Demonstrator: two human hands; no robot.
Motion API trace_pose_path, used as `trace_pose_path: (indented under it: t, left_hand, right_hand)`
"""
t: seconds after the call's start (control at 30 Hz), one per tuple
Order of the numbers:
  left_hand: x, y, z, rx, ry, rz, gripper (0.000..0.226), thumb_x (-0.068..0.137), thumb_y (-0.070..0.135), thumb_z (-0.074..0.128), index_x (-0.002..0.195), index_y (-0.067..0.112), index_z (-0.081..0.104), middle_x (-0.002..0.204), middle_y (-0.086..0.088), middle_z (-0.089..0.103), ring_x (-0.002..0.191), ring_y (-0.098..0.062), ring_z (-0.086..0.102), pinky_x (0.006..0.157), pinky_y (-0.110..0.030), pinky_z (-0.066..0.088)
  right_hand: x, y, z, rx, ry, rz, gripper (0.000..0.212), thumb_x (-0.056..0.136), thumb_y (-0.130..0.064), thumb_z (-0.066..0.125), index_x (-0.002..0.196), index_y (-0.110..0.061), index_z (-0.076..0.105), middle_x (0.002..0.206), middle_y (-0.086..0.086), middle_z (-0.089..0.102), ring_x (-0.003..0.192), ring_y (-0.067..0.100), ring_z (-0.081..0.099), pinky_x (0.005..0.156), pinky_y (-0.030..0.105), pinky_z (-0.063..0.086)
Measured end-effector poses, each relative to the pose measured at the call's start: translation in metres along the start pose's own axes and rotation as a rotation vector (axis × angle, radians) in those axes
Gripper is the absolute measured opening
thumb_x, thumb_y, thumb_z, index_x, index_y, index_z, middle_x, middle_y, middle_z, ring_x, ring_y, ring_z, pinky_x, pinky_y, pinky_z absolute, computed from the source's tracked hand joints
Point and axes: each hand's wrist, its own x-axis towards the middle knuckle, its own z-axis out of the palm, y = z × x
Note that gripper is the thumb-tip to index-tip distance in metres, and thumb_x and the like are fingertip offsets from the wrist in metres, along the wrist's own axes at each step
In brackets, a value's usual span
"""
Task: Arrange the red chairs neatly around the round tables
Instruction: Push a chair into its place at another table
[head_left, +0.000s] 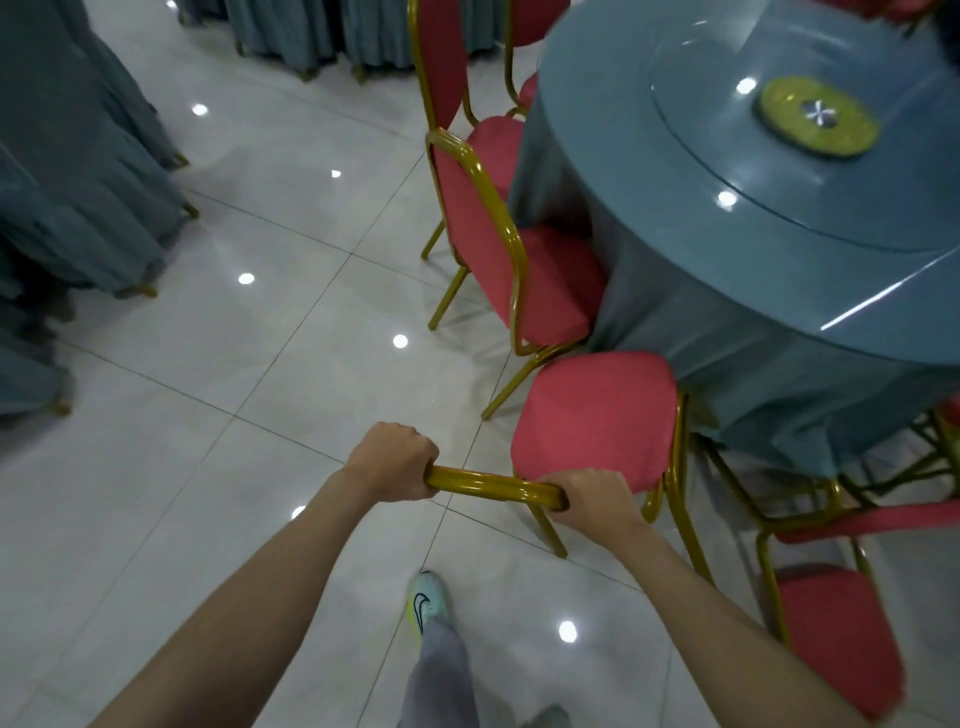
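As we look down along our bare forearms, our left grip (387, 462) and right grip (592, 499) are both curled tight round the gold top rail (493, 486) of a red chair (597, 415), one fist at each end of the rail. Nearer to us than the grips, a pale shoe (426, 597) stands on the glossy tiled floor (260, 364). The held chair's seat lies just beyond the right grip, with its far corner meeting the blue-grey cloth that hangs from the round worktop (727, 291). Off to the right of the right grip, a second red chair (831, 623) stands near the cloth's hem. Beyond the held seat, a third red chair (519, 260) has its seat against the cloth, and a fourth red chair (441, 62) stands behind that. On the worktop we see a round glass turntable (779, 171) carrying a gold disc (818, 117) at its middle. Far to the left of the left grip, covered chairs (78, 182) in blue-grey fabric stand together.
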Motion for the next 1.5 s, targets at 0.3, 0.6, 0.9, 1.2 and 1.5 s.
trace_pose_path:
  t: [0.3, 0.6, 0.9, 1.2, 1.5]
  left_hand:
    - [0.016, 0.084, -0.058, 0.038, 0.017, 0.142, 0.067, 0.072, 0.079, 0.03, 0.07, 0.022, 0.065, 0.056, 0.008, 0.051, 0.051, -0.017, 0.054, 0.05, -0.021, 0.032]
    - [0.031, 0.178, -0.104, 0.017, 0.085, 0.293, 0.063, 0.078, 0.085, 0.051, 0.063, 0.024, 0.047, 0.053, 0.009, 0.044, 0.044, -0.01, 0.039, 0.05, -0.026, 0.033]
    - [0.025, 0.24, -0.103, -0.435, -0.017, 0.108, 0.037, 0.08, 0.041, 0.077, 0.109, 0.026, 0.06, 0.103, 0.008, 0.058, 0.095, -0.014, 0.058, 0.081, -0.032, 0.052]
    - [0.021, 0.295, -0.081, -0.504, -0.059, 0.001, 0.03, 0.092, 0.015, 0.069, 0.122, 0.018, 0.072, 0.109, -0.004, 0.073, 0.103, -0.022, 0.066, 0.088, -0.026, 0.047]
    - [0.063, 0.365, -0.092, -0.276, -0.038, 0.198, 0.017, 0.092, 0.037, 0.071, 0.097, 0.023, 0.063, 0.096, -0.001, 0.067, 0.088, -0.02, 0.061, 0.076, -0.031, 0.048]
  right_hand:
    - [-0.039, -0.002, -0.04, 0.183, -0.016, -0.116, 0.027, 0.091, -0.04, 0.07, 0.117, -0.035, 0.068, 0.095, -0.011, 0.072, 0.083, 0.01, 0.067, 0.074, 0.031, 0.056]
    - [-0.098, 0.035, -0.064, 0.042, -0.031, 0.005, 0.005, 0.09, -0.037, 0.066, 0.094, -0.033, 0.066, 0.083, -0.005, 0.069, 0.077, 0.021, 0.066, 0.068, 0.035, 0.051]
    - [-0.163, 0.095, -0.065, 0.112, 0.079, 0.187, 0.005, 0.089, -0.033, 0.07, 0.092, -0.036, 0.068, 0.082, -0.009, 0.066, 0.084, 0.02, 0.068, 0.076, 0.035, 0.051]
    - [-0.234, 0.17, -0.046, 0.159, 0.194, 0.506, 0.017, 0.092, -0.019, 0.068, 0.101, -0.033, 0.07, 0.102, -0.005, 0.065, 0.116, 0.025, 0.055, 0.108, 0.06, 0.038]
    - [-0.277, 0.246, -0.05, 0.243, 0.22, 0.578, 0.019, 0.089, -0.005, 0.068, 0.102, -0.018, 0.074, 0.102, 0.006, 0.065, 0.115, 0.032, 0.053, 0.101, 0.049, 0.046]
